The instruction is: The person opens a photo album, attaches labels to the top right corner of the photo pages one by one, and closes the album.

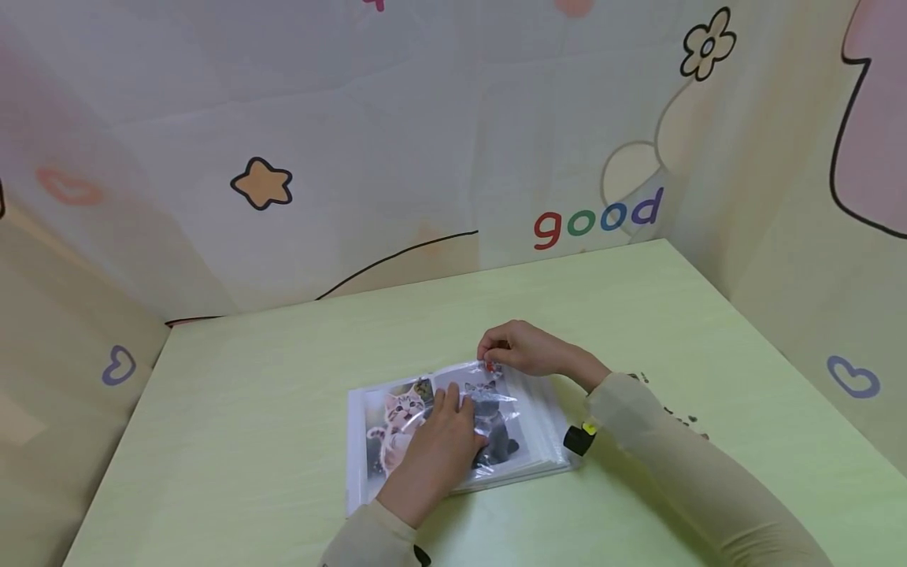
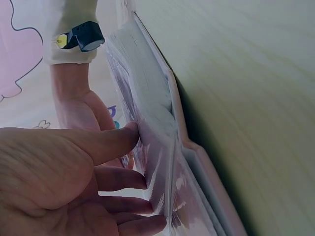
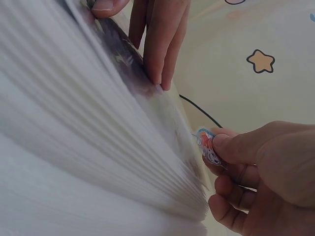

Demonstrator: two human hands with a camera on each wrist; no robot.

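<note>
Left hand point(image 1: 439, 441) flat on the album point(image 1: 453, 429), right hand point(image 1: 520, 348) pinching a small sticker point(image 3: 205, 143) — keep that sleeve pinned, feed it in square.

A pale green table point(image 1: 283, 378) carries 1 open photo album point(image 1: 453, 429) with clear sleeves, lying flat near its front edge, cat photos facing up.

— How is the left hand point(image 1: 438, 449) lying?
— It is lying palm down with fingers point(image 2: 115, 142) straight and spread, pressing flat; its forearm is coming in from the near edge, sleeved to the wrist.
— And the right hand point(image 1: 520, 349)?
— It is curling its fingers, thumb point(image 3: 231, 146) and forefinger pinching together; the sleeved right forearm is reaching in from the right, bent at the wrist.
</note>
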